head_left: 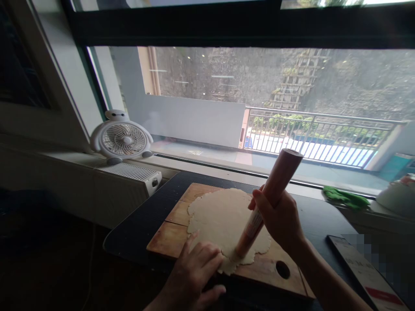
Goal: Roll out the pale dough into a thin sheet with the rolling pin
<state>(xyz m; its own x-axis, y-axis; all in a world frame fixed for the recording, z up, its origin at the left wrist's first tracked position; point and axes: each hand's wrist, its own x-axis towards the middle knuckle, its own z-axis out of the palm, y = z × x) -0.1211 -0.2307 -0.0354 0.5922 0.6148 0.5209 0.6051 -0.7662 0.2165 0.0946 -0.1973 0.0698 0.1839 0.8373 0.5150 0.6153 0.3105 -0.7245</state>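
Observation:
A thin, ragged-edged sheet of dough (223, 216) lies flat across a wooden cutting board (171, 235). My right hand (282, 216) is wrapped round a reddish-brown rolling pin (283, 172), which has a printed label on its lower part. The pin is tilted, its lower end down at the near part of the dough and its upper end leaning to the right. At the near left edge of the dough is my left hand (197, 268), fingers apart and slightly bent, with the fingertips at the dough and the thumb off to the side.
The board rests on a dark table (129, 229) by a large window. A white fan (125, 138) stands at the left above a vented white unit (129, 175). A green cloth (345, 198) lies on the sill, and a flat box-like object (359, 263) sits at the right.

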